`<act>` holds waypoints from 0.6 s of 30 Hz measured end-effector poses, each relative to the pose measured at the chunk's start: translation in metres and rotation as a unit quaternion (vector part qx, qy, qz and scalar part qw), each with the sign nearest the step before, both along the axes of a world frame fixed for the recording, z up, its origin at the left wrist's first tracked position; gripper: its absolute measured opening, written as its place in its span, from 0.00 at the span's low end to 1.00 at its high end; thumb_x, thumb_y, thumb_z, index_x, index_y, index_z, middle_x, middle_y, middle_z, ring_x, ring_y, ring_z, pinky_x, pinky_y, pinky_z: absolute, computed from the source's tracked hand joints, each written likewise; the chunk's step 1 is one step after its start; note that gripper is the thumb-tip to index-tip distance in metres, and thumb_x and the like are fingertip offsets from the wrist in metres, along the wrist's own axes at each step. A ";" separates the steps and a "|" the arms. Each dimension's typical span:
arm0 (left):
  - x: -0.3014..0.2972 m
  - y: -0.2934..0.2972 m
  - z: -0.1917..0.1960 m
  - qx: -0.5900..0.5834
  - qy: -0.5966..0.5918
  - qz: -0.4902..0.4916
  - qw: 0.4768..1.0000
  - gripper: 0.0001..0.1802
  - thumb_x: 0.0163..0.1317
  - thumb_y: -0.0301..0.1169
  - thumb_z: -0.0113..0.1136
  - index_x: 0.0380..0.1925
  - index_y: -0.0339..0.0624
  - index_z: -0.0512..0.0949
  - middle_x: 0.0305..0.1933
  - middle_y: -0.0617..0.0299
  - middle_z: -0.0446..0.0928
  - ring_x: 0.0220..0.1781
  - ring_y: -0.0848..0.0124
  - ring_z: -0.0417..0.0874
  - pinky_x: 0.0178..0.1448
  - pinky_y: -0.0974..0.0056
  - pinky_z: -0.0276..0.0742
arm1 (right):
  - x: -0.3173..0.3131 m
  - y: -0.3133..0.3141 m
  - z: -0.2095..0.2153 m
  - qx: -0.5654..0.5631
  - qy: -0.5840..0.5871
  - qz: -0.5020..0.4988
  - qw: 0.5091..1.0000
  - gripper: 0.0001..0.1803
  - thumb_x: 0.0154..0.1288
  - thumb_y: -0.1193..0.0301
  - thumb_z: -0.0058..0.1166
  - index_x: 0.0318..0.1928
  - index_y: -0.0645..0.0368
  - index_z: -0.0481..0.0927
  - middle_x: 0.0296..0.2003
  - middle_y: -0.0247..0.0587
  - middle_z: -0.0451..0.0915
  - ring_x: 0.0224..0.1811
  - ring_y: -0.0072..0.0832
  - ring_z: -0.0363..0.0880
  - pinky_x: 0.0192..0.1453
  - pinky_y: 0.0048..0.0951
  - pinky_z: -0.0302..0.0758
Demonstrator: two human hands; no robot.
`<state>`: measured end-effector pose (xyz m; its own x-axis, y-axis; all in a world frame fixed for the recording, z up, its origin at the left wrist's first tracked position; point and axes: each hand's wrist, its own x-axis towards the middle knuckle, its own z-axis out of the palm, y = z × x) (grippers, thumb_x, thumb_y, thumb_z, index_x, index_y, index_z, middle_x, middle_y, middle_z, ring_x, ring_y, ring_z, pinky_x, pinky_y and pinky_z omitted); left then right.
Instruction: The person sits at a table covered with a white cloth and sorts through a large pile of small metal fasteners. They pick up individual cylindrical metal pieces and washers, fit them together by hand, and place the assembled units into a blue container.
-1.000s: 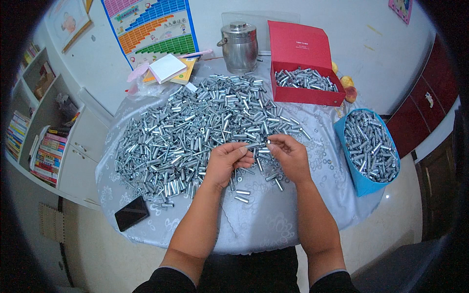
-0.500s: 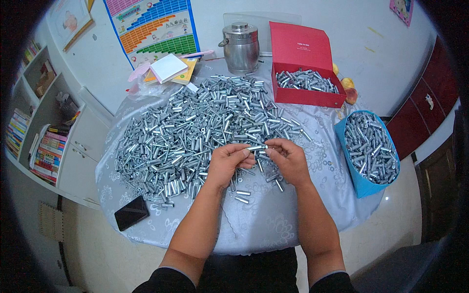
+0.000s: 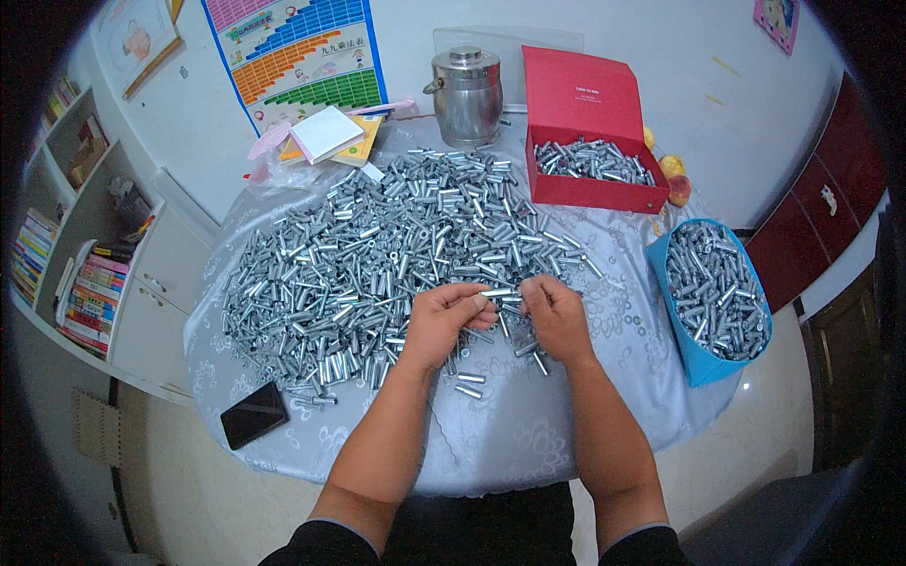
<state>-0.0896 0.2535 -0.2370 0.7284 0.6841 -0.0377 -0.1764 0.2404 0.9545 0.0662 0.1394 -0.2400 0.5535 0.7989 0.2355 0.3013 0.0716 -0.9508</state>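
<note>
My left hand (image 3: 447, 319) pinches a short shiny metal sleeve (image 3: 498, 294) between thumb and fingers, at the near right edge of a big pile of metal sleeves and bolts (image 3: 377, 255). Just right of it is my right hand (image 3: 559, 319), its thumb and fingers closed near the sleeve's right end. Whatever those fingers hold, if anything, is hidden or too small to make out. Several loose sleeves (image 3: 469, 384) lie on the cloth below my hands.
A silvery patterned cloth (image 3: 510, 439) covers the round table. An open red box (image 3: 595, 191) and a blue container (image 3: 703, 368), both full of metal parts, stand at the right. A metal pot (image 3: 465, 99), books (image 3: 330, 137) and a black phone (image 3: 254, 415) are also on it.
My right hand has drawn slightly right and down, away from the sleeve's end, and its fingers have curled in. My left hand stays nearly in place with the sleeve.
</note>
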 end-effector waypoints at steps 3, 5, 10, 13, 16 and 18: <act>0.000 0.002 -0.002 -0.006 0.005 0.001 1.000 0.13 0.63 0.24 0.59 0.46 0.28 0.79 0.36 0.51 0.83 0.34 0.66 0.86 0.41 0.65 0.85 | -0.006 -0.001 0.009 0.044 0.035 0.011 0.998 0.12 0.69 0.66 0.54 0.40 0.63 0.79 0.27 0.33 0.77 0.28 0.19 0.72 0.33 0.24 0.71; 0.000 0.001 -0.001 -0.006 0.006 0.004 1.000 0.13 0.63 0.24 0.59 0.46 0.28 0.79 0.36 0.51 0.83 0.34 0.66 0.86 0.40 0.65 0.85 | -0.008 -0.002 0.009 0.045 0.039 0.032 0.998 0.12 0.69 0.66 0.54 0.41 0.63 0.79 0.27 0.32 0.77 0.28 0.18 0.72 0.33 0.24 0.71; 0.001 0.000 -0.003 -0.004 0.000 -0.002 1.000 0.13 0.63 0.24 0.59 0.47 0.28 0.79 0.36 0.51 0.83 0.34 0.67 0.86 0.40 0.66 0.85 | 0.005 -0.002 -0.002 -0.065 -0.046 0.035 0.996 0.09 0.66 0.70 0.57 0.41 0.63 0.79 0.27 0.30 0.77 0.28 0.16 0.72 0.34 0.21 0.71; 0.002 0.001 -0.005 -0.012 -0.001 0.000 1.000 0.13 0.63 0.24 0.59 0.47 0.28 0.79 0.36 0.51 0.83 0.34 0.66 0.86 0.40 0.66 0.85 | -0.008 -0.003 0.019 -0.010 0.070 -0.009 0.997 0.10 0.67 0.68 0.56 0.40 0.64 0.79 0.26 0.30 0.76 0.26 0.17 0.72 0.32 0.22 0.70; 0.002 0.001 -0.004 -0.013 0.002 -0.003 1.000 0.14 0.64 0.25 0.58 0.47 0.28 0.79 0.36 0.51 0.83 0.34 0.66 0.86 0.40 0.66 0.85 | -0.007 -0.006 0.010 0.008 0.024 0.027 0.999 0.13 0.69 0.66 0.54 0.40 0.65 0.79 0.26 0.32 0.77 0.26 0.19 0.73 0.33 0.23 0.71; 0.002 0.000 -0.004 -0.009 -0.001 -0.003 1.000 0.14 0.64 0.25 0.58 0.47 0.28 0.78 0.36 0.51 0.83 0.34 0.66 0.86 0.40 0.66 0.85 | -0.001 -0.005 0.005 -0.043 -0.006 0.010 0.999 0.12 0.69 0.66 0.54 0.40 0.64 0.79 0.26 0.32 0.77 0.27 0.18 0.73 0.33 0.23 0.71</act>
<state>-0.0874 0.2531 -0.2407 0.7323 0.6792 -0.0483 -0.1775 0.2590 0.9494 0.0648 0.1339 -0.2352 0.5348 0.8273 0.1722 0.3112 -0.0033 -0.9504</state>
